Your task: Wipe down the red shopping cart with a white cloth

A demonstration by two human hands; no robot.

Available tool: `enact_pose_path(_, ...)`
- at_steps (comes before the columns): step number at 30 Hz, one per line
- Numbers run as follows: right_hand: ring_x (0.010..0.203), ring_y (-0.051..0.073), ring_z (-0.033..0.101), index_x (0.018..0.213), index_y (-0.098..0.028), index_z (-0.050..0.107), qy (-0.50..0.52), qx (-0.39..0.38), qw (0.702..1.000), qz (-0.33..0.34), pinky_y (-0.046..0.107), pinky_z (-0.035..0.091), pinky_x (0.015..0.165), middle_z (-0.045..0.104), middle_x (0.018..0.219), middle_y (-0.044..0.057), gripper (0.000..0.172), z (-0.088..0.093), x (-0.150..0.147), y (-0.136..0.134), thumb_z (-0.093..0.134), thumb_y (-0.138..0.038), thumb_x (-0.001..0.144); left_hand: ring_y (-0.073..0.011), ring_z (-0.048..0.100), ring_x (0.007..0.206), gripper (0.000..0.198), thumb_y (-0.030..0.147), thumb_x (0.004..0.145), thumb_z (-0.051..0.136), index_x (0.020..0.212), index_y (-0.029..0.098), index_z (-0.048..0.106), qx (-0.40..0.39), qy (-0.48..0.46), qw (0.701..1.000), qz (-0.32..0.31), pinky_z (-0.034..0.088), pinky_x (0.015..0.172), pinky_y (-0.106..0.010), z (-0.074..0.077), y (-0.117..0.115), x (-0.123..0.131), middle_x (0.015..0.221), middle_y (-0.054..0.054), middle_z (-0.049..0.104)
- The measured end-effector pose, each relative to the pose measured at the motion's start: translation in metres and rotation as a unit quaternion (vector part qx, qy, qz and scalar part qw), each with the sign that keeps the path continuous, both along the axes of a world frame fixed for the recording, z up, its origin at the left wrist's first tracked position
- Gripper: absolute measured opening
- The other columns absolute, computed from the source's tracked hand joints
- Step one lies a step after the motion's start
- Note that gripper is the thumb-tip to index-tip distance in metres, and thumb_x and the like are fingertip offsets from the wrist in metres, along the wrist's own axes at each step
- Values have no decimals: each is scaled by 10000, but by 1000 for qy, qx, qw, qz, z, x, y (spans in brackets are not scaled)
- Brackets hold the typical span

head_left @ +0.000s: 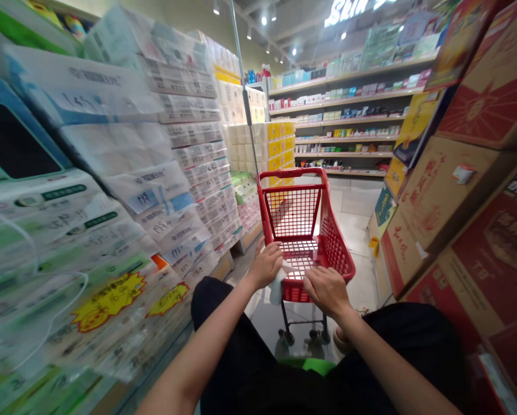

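A small red shopping cart (336,245) with a grid basket and dark wheels stands right in front of my knees. My left hand (267,265) is closed at the basket's near left corner. A thin white cloth or wipe (277,288) is bunched under it and hangs down outside the rim, with a pale strip reaching towards the right. At the middle of the near rim, my right hand (327,289) has its fingers curled over the red edge. Its fingertips are partly hidden. No goods show inside the basket.
Tall stacks of wrapped tissue packs (154,202) line the left side. Cardboard cartons (440,184) are piled on the right. Stocked shelves (348,118) span the back, beyond a tiled floor (359,213). A metal pole (246,98) rises from the cart's far left corner.
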State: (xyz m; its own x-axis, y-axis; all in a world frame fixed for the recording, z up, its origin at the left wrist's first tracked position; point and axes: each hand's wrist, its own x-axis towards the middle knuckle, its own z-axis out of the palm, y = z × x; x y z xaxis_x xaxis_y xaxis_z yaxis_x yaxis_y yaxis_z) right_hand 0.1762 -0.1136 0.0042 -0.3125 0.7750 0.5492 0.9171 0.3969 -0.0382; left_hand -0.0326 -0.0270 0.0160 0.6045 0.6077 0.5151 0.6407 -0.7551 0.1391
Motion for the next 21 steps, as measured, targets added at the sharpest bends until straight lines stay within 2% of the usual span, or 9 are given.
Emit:
enact_pose_path(4,742,164,500,747,-203,545,7,1,1000,-7,326,246,713,622,738,23,280,3,-10,3,395,-322,952,-212,486,1159,244,252,937,357,896,208,593,20,-2,1000,17,196,1176,-483,-10,-30,5,1020,-53,602)
enact_pose_path(6,773,173,517,831,-204,576,18,4,1000,-9,323,260,723,638,790,36,267,2,-16,5,393,-353,955,-232,499,1108,221,281,937,374,925,209,582,20,-14,999,41,266,1141,-493,-16,-43,12,992,-67,589)
enact_pose_path(9,860,194,552,1097,-197,569,45,-3,999,5,320,306,757,660,970,69,309,-1,-22,10,400,-411,951,-259,498,1115,260,289,928,401,1135,193,527,8,-45,997,59,292,1119,-520,-26,-60,28,1063,-93,580)
enact_pose_path(12,980,207,569,1285,-203,469,87,-15,995,39,323,368,803,623,1160,87,416,1,-24,15,383,-441,956,-307,445,1232,459,265,892,450,1336,175,374,-3,-80,996,46,291,1108,-557,-30,-72,43,1268,-142,518)
enact_pose_path(14,1049,200,559,1328,-229,434,113,-15,992,55,323,401,835,592,1225,74,412,7,-22,17,344,-413,971,-313,450,1251,548,235,866,476,1384,196,302,-34,-104,994,26,350,1070,-542,-26,-75,48,1337,-147,482)
enact_pose_path(17,1205,239,470,1347,-256,427,116,21,992,35,384,384,944,547,1290,72,414,18,-18,19,334,-390,967,-233,564,1138,551,149,875,407,1390,249,240,-110,-167,980,15,482,946,-425,-12,-69,47,1331,-106,506)
enact_pose_path(19,1290,296,373,1339,-258,444,90,50,995,3,456,320,1007,514,1330,83,423,22,-17,18,379,-406,949,-185,587,1100,504,108,885,352,1355,263,257,-132,-203,970,24,506,896,-357,-3,-61,43,1304,-76,528)
enact_pose_path(21,1266,310,385,1317,-244,467,56,52,997,-12,464,310,995,526,1306,99,413,19,-19,16,412,-403,939,-170,588,1083,437,100,886,348,1293,256,319,-129,-207,969,43,502,875,-323,2,-51,39,1244,-58,564)
